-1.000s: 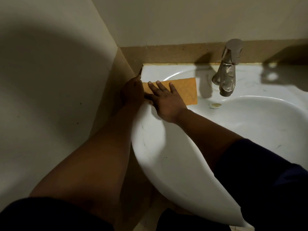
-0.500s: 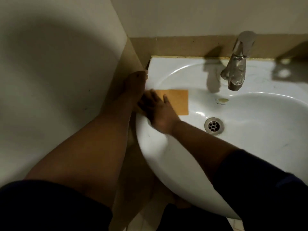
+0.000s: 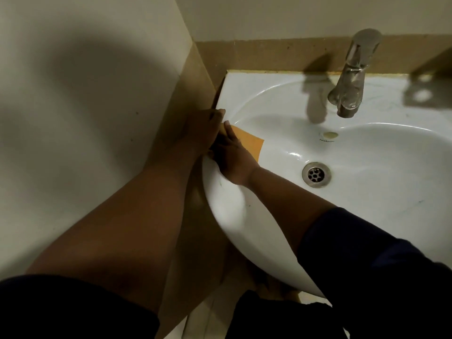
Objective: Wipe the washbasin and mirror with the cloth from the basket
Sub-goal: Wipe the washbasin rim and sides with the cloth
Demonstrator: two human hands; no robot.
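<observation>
My right hand [image 3: 232,157] presses the cloth [image 3: 249,141] flat-fingered on the basin [image 3: 367,192] rim; my left hand [image 3: 204,129] braces its edge, grip unclear. Most of the basin looks unwiped, and no mirror is in view.

White washbasin [image 3: 367,192] against beige wall, left back corner near tiled side wall. Orange cloth [image 3: 249,143] flat on basin's inner slope at left rim. Right hand [image 3: 232,155] presses on cloth, fingers straight, pointing toward back left corner. Left hand [image 3: 203,128] rests on left rim just beside right hand, touching cloth's edge; finger pose unclear. Metal tap [image 3: 352,77] at back edge. Drain [image 3: 316,174] at bowl's bottom. Dark sleeves [image 3: 367,265] at near edge.
</observation>
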